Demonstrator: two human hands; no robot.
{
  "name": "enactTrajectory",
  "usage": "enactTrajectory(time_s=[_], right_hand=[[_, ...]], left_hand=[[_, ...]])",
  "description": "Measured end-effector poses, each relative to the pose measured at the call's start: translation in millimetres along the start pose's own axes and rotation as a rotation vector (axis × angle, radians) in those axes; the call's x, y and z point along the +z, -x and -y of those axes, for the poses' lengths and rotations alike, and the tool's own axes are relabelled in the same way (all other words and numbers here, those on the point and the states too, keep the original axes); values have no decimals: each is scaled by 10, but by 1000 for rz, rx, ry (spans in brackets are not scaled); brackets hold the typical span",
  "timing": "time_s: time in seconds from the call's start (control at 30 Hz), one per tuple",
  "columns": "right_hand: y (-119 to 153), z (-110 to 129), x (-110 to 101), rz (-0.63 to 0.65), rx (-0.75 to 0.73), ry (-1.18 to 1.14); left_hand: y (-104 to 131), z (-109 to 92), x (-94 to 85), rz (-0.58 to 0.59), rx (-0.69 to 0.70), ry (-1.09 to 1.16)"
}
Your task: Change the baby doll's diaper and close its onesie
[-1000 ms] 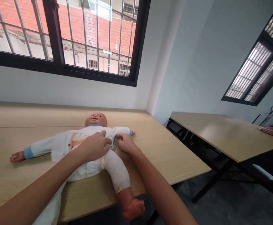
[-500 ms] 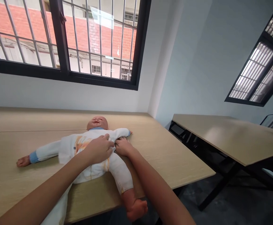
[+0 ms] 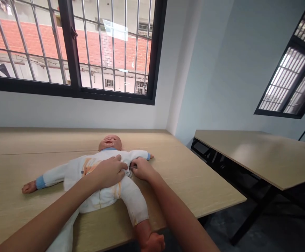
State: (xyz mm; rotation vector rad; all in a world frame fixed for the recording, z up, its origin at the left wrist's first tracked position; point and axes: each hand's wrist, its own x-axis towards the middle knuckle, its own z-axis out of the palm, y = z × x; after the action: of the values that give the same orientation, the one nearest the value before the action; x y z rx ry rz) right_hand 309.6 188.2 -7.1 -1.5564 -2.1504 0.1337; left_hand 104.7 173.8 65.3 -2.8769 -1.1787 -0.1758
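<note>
A baby doll (image 3: 136, 201) lies on its back on the wooden table (image 3: 194, 185), head toward the wall, arms spread. It wears a white shirt (image 3: 75, 168) with orange markings and blue cuffs, and white pants; one bare foot hangs past the front edge. My left hand (image 3: 112, 170) rests across the doll's belly, its fingers closed on the shirt cloth at the side. Close beside it, my right hand (image 3: 143, 168) pinches the shirt's side edge just below the doll's outstretched arm. A thin pale strip shows between the two hands; its exact shape is hard to make out.
A barred window (image 3: 115, 52) is set in the wall behind the table. To the right, past a gap, stands a second wooden table (image 3: 257, 154) with dark metal legs. Another barred window (image 3: 283, 80) is at the far right.
My right hand has shifted slightly right, away from my left hand, with its fingers in a tighter pinch. My left hand stays at the doll's side. The view has tilted up a little.
</note>
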Motion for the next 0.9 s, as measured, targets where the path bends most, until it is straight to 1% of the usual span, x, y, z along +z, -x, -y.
enactTrajectory(time_s=[0.17,0.23,0.3,0.37,0.43,0.5,0.57,0.63,0.7,0.77,0.9], right_hand=[[52,44,-82,-29,32,96],[70,61,-119,-51,53,81],[70,71,-116,-93,74,1],[48,70,-64,-146,91,-125],[9,56,23,-178,124,-258],[-33,39,115,-183,171,-390],[-67,27,185,-180,212,-492],[-86,27,224,-202,250,-537],[-94,37,239,-235,289,-542],[-97,49,243,-257,322,-543],[-106,72,253,-302,394,-574]], left_hand=[[-18,11,12,10,0,9],[-27,17,20,5,-12,21],[-33,37,7,7,-37,63],[-34,85,-36,-2,-52,167],[-31,173,-103,6,-47,328],[-27,290,-164,48,-58,476],[-33,403,-195,86,-92,535],[-55,478,-185,72,-97,494],[-95,493,-152,48,-67,404],[-149,462,-120,50,-53,323],[-277,358,-112,101,-67,221]])
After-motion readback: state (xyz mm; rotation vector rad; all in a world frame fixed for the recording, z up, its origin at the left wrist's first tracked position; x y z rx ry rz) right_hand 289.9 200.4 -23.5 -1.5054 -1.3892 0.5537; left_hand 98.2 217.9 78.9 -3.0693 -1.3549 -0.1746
